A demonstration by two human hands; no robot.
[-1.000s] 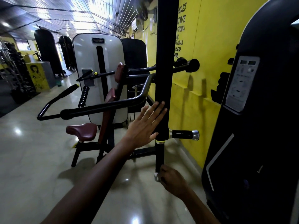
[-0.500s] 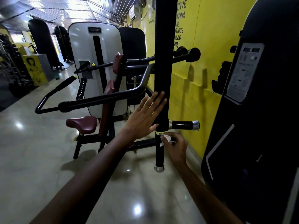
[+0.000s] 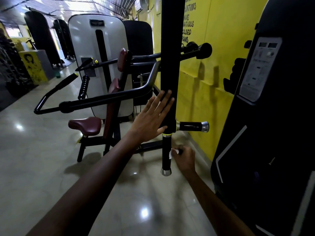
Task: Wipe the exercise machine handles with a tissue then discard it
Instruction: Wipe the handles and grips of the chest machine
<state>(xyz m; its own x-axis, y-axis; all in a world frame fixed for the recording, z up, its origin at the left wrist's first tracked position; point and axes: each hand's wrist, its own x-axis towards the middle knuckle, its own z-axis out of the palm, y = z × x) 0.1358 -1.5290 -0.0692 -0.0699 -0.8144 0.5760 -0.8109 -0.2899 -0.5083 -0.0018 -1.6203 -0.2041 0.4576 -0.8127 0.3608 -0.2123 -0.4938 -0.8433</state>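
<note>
Left of the hands stands a maroon seat (image 3: 85, 125) before a white shroud (image 3: 95, 48). Right of them runs a yellow wall (image 3: 221, 48), with a placard (image 3: 259, 68) on a dark machine housing. Glossy floor (image 3: 42, 167) below.

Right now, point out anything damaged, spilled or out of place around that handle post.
Nothing stands out. The left hand lies flat on the black post, the right hand holds the tissue against the lower handle, and the floor shows only reflections.
</note>
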